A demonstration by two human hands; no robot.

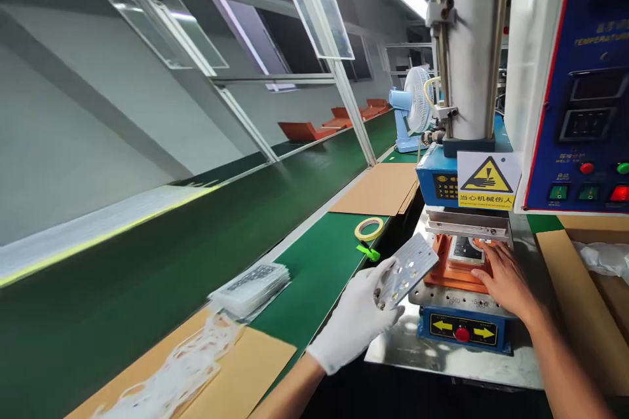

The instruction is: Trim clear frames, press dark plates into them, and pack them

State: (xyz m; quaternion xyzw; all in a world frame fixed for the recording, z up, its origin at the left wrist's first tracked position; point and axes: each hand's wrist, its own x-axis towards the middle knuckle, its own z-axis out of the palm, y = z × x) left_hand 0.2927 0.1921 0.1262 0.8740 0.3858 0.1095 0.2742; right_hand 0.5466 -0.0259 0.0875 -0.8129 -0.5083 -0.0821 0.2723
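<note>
My left hand (pixel 351 317), in a white glove, grips a perforated metal plate (pixel 407 272) by its lower end, holding it tilted above the edge of the steel machine bed. My right hand (pixel 501 275), bare, reaches onto an orange fixture (pixel 445 272) under the press head (pixel 466 226). Its fingertips rest near a dark printed piece (pixel 462 250) seated in the fixture. Nothing shows gripped in my right hand, and its fingers partly hide that piece.
A stack of clear packets (pixel 250 288) and tangled white material (pixel 177 366) lie on cardboard sheets beside a green conveyor belt (pixel 196 236). Nearby are a tape roll (pixel 368 229) and a green clip (pixel 368 252). A cardboard carton (pixel 582 294) stands right; a fan (pixel 417 101) stands behind the press.
</note>
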